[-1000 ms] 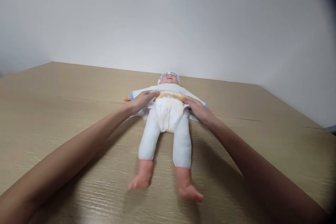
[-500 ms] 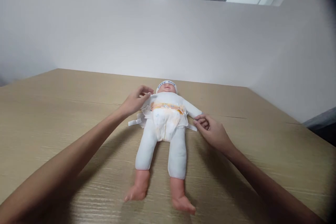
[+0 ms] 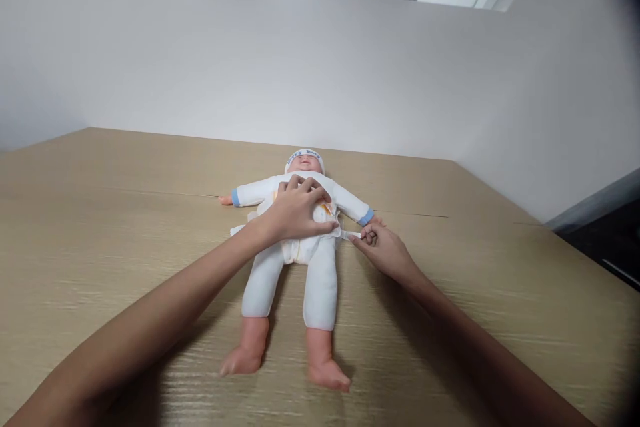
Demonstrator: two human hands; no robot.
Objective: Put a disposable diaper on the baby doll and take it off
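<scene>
A baby doll (image 3: 320,290) in a white suit lies on its back with arms spread and bare feet towards me. Around its hips is a white diaper (image 3: 299,251), with an orange patterned waist partly hidden under my left hand. My left hand (image 3: 300,209) rests across the diaper's front and the doll's belly, fingers apart, thumb at the diaper's right side. Beside the doll's blue cuff, my right hand (image 3: 383,247) pinches the end of a diaper tab (image 3: 349,235) stretched out to the right. The opposite tab (image 3: 237,230) sticks out loose at the left.
The doll lies on a wooden table (image 3: 150,173) with a thin seam across it. A pale partition (image 3: 280,60) rises behind the far edge and along the right. A dark object (image 3: 600,233) shows beyond the table at the right.
My left hand has moved from beside the doll's arm onto the diaper's front. My right hand, earlier at the doll's sleeve end, now holds the right tab outward. The doll's arms lie wider.
</scene>
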